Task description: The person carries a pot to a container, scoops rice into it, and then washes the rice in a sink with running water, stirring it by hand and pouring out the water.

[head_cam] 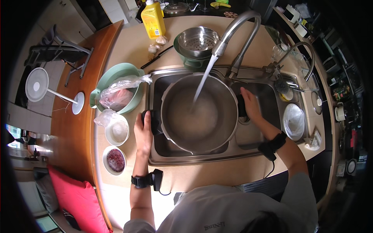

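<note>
A large metal pot [201, 122] rests over the left basin of a double stainless steel sink [256, 96]. Water pours into it from the arched metal faucet [223, 43], and cloudy liquid covers its bottom. My left hand [143, 134] grips the black handle [156, 122] on the pot's left side, thumb on top. At the opposite side, my right hand [251, 105] is at the other black handle [241, 106], fingers extended along its outer face; whether the palm closes around it is hard to see.
Left of the sink stand a green basin [135, 70] with bagged meat [116, 98] and two white bowls [110, 137] [105, 163]. Behind are a steel steamer insert [199, 40], garlic [161, 40] and a yellow bottle [153, 21]. A second, thinner faucet [310, 55] and a bag-lined container [293, 122] sit right.
</note>
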Demonstrator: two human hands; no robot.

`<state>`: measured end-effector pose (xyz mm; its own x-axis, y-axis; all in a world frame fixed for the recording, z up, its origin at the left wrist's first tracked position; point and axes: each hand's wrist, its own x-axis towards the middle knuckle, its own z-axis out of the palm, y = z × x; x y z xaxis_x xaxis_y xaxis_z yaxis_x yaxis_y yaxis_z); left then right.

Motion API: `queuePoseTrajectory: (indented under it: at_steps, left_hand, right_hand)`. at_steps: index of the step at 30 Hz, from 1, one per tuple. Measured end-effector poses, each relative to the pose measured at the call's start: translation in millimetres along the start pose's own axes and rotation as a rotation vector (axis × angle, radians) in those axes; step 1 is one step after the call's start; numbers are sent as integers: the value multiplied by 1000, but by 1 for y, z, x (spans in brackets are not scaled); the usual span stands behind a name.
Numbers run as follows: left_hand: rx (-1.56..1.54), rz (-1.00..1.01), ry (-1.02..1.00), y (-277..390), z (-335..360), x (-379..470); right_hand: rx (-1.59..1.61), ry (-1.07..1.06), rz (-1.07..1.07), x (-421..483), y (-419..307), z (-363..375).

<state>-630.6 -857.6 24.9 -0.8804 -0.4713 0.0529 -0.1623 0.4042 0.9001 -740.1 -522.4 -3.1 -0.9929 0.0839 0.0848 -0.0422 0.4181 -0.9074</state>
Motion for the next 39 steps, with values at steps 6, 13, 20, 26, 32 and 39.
queuePoseTrajectory:
  at_steps: [6,13,20,26,32,39]
  left_hand:
    - [-78,34,48,-6,-9,0]
    - [-76,34,71,-2,5,3]
    - [-210,11,95,-8,-3,-11]
    - [-127,-39,67,0,2,-6]
    - [-32,-78,16,-14,6,-6]
    - [-59,-53,63,1,15,-16]
  right_hand:
    - [31,-31,-29,12,10,21]
    - [67,6,-24,19,24,18]
    - [8,30,-13,9,24,26]
    - [57,-10,57,31,46,31]
    - [72,55,21,35,43,27]
    - [52,114,-40,46,50,18]
